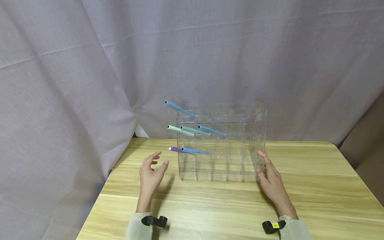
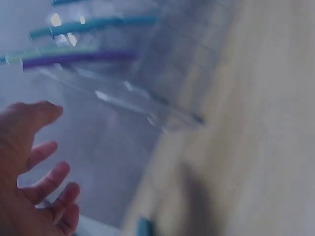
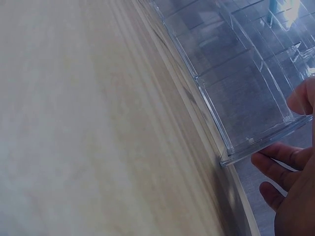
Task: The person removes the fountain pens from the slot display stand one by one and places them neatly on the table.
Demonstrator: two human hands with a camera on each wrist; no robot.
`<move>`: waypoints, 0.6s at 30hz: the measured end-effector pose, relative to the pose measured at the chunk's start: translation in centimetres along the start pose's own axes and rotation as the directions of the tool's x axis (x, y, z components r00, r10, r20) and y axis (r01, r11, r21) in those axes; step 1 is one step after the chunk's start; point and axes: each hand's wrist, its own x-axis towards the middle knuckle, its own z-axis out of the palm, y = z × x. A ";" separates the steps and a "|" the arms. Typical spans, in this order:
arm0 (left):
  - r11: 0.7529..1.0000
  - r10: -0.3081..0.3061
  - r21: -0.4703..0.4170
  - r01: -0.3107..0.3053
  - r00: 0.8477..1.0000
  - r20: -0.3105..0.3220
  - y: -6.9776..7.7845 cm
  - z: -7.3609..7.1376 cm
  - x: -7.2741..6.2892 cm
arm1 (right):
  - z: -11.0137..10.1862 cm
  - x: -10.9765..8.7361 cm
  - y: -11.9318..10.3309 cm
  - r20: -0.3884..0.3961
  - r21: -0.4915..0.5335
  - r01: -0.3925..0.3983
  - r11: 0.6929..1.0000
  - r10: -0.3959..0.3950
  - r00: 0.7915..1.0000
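Note:
A clear plastic rack (image 1: 222, 173) of small compartments stands upright on the table, with pens poking out of its left part. On the top tier is a blue pen (image 1: 179, 109). The tier below holds a light green pen (image 1: 180, 130), a green pen (image 1: 195, 130) and another blue pen (image 1: 212, 130). Lower down are a purple pen (image 1: 177, 149) and a blue pen (image 1: 195, 151). My right hand (image 1: 272, 183) grips the rack's right side wall (image 3: 266, 144), thumb inside, fingers outside. Left of the rack, my left hand (image 1: 152, 175) is held apart with loosely bent fingers and nothing in it.
The wood-grain table (image 1: 210, 206) extends around the rack. A grey curtain (image 1: 210, 60) hangs close behind it. Something white (image 1: 142, 131) shows at the table's back left corner. A small teal thing (image 2: 144, 226) appears at the bottom of the left wrist view.

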 end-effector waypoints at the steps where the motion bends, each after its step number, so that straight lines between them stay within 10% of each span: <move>1: 0.999 0.010 -0.033 -0.010 1.000 0.001 0.8 0.1 0.2 | 0.0 0.0 0.0 0.000 0.000 0.000 1.000 0.000 1.000; 10: 0.957 0.027 -0.285 -0.058 0.993 -0.113 6.3 2.5 1.0 | -0.1 0.1 -0.1 -0.006 -0.009 -0.009 1.000 0.009 1.000; 18: 0.957 0.013 -0.282 -0.065 0.983 -0.186 7.0 4.5 1.0 | -0.1 0.0 -0.1 0.008 -0.007 -0.011 1.000 0.011 1.000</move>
